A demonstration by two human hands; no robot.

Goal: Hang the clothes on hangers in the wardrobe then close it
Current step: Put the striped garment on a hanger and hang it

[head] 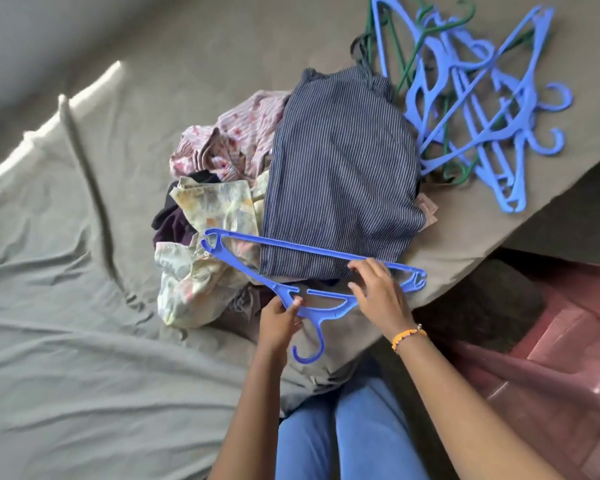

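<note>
1. Blue hanger [312, 268], held flat just above the near edge of the clothes pile, hook [310, 348] pointing back toward the person; this likely keeps the bar and shoulders free to take a garment.
2. Left hand [279, 323], fingers curled round the hanger's neck just above the hook, bearing its weight.
3. Right hand [378, 292], fingers bent over the hanger's right shoulder arm and touching the lower bar; it steadies that end. An orange bracelet [407, 336] sits on the wrist.
4. Striped garment [343, 174], folded and lying on top of the pile, nearest the hanger, so probably the next piece to be hung.
5. Floral clothes [215, 216] and a pink patterned piece [236, 136], crumpled to the left, not yet hung.
6. Spare hangers [482, 98], blue and green, heaped beside the pile on the bed [66, 271], within reach.
7. Wardrobe: not in view.
</note>
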